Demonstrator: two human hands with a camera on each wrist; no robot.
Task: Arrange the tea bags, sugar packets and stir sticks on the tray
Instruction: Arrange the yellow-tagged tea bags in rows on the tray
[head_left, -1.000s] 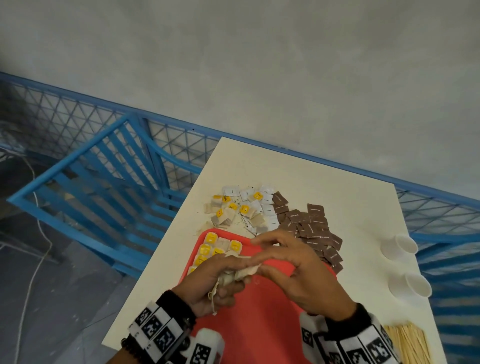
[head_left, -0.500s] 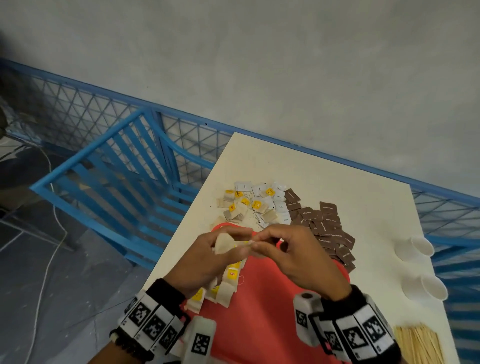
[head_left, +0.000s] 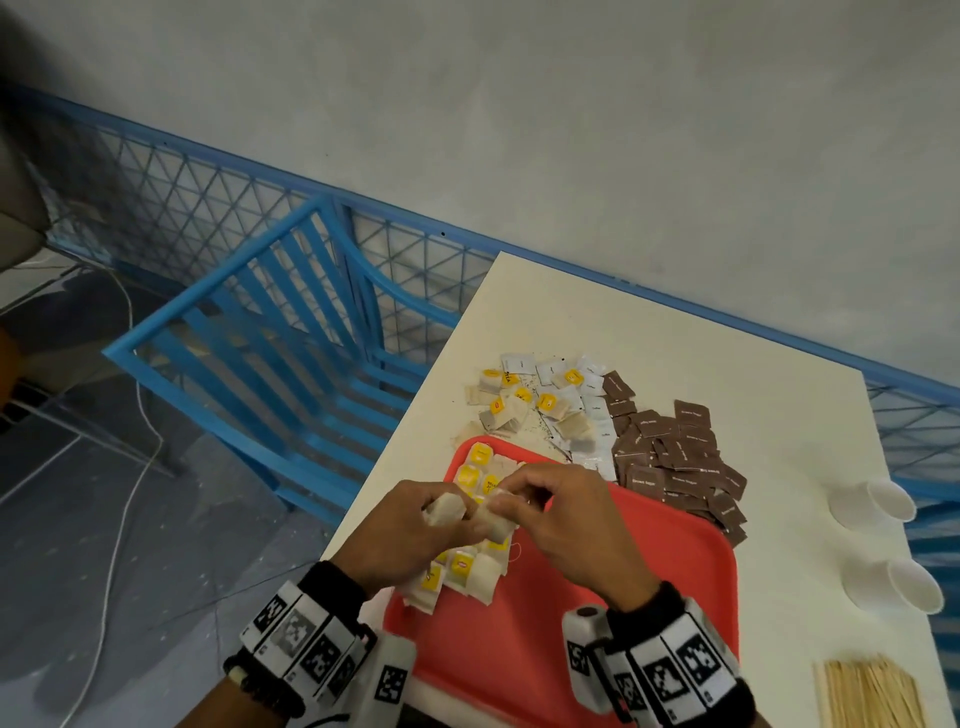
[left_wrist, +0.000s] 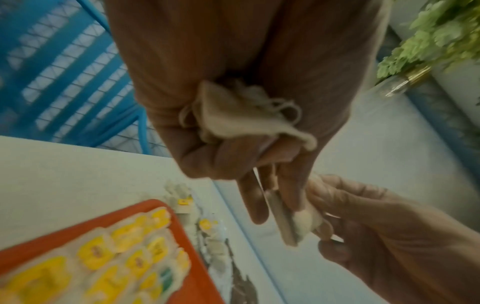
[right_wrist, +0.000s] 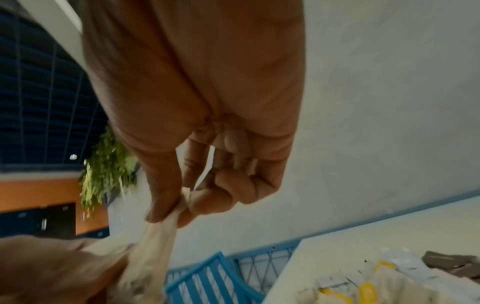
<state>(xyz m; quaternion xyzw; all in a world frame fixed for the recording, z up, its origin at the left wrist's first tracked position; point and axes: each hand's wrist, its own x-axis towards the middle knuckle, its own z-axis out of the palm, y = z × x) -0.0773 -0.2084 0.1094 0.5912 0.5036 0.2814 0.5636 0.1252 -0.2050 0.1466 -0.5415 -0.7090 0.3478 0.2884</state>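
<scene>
Two hands met over the near-left part of the red tray (head_left: 649, 582). The left hand (head_left: 410, 540) was curled round a bunch of soft beige tea bags (left_wrist: 233, 115), their strings bunched in the palm. The right hand (head_left: 566, 519) pinched the corner of one tea bag (right_wrist: 161, 232) between thumb and fingertips (right_wrist: 207, 201), drawing it from the bunch. Below them, rows of tea bags with yellow tags (head_left: 475, 470) lay along the tray's left edge; the right half of the tray was bare plastic. Beyond the far rim sat a loose heap of tea bags (head_left: 524, 405), white sugar packets (head_left: 592, 400) and brown packets (head_left: 675, 457) printed "Brown Sugar". Two white paper cups (head_left: 872, 506) lay on their sides near the table's (head_left: 727, 364) right edge, and wooden stir sticks (head_left: 872, 696) at its near-right corner.
</scene>
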